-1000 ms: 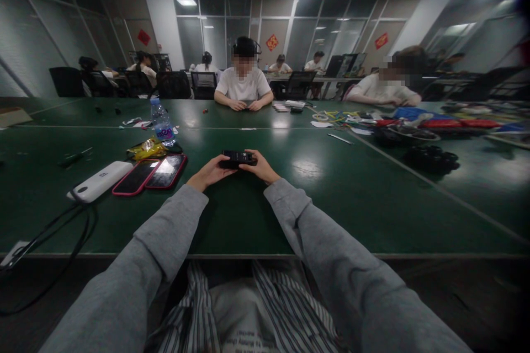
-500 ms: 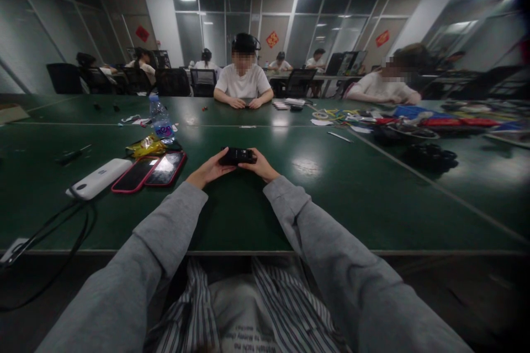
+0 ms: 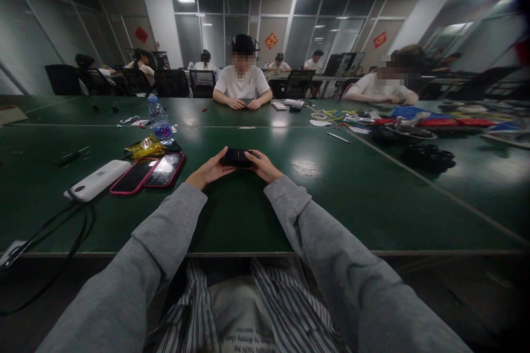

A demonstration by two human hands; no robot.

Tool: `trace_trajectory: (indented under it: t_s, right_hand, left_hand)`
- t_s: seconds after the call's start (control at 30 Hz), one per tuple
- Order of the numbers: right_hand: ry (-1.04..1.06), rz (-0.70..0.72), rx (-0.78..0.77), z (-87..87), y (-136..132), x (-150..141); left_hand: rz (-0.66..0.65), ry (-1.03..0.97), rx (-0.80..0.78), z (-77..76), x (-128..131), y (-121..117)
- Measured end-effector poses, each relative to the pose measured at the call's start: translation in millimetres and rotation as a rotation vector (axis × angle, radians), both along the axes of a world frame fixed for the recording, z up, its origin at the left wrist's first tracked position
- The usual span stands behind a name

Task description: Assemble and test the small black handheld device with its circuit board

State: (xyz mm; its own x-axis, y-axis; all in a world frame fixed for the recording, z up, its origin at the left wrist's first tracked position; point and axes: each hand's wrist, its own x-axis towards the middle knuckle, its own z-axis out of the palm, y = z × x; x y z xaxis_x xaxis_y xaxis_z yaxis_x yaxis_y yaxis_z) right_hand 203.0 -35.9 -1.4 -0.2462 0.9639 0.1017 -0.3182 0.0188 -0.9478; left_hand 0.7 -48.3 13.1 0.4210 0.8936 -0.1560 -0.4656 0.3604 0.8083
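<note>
A small black box-shaped device (image 3: 235,157) is held between my two hands, a little above the green table (image 3: 244,215). I cannot make out its exact kind. My left hand (image 3: 210,170) grips its left end, thumb on the near top edge and fingers beneath. My right hand (image 3: 262,165) is closed on the right end, with the thumb lying over the device's face. To the left of my left hand lie two phones with red-pink edges, the nearer one a phone (image 3: 165,170) with a bright reflection on its screen.
Left of the phones lies a white power bank (image 3: 97,179) with a black cable. Behind are a yellow packet (image 3: 147,146) and a water bottle (image 3: 159,118). A screwdriver (image 3: 72,156) lies far left. Cables and black items (image 3: 428,157) lie right. A person (image 3: 241,80) sits opposite.
My right thumb has moved up onto the face of the black device, and the device has tilted slightly. My left hand keeps its grip.
</note>
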Motion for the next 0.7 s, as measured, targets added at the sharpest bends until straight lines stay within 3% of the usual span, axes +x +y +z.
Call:
trace_trajectory:
  t_s: [0.37, 0.43, 0.6, 0.7]
  right_hand:
    - [-0.204, -0.093, 0.145, -1.2, -2, -4]
    - [-0.268, -0.118, 0.236, -0.2, -5, -4]
    - [-0.561, -0.103, 0.635, 1.3, -11, -4]
    - [-0.569, -0.091, 0.675, 0.5, -12, -3]
  left_hand:
    - [0.063, 0.032, -0.105, 2.6, -2, -1]
    - [0.060, 0.045, -0.114, 3.8, -2, -2]
    - [-0.016, 0.063, -0.120, 5.0, -1, -1]
    - [-0.046, 0.068, -0.135, 4.3, -2, 1]
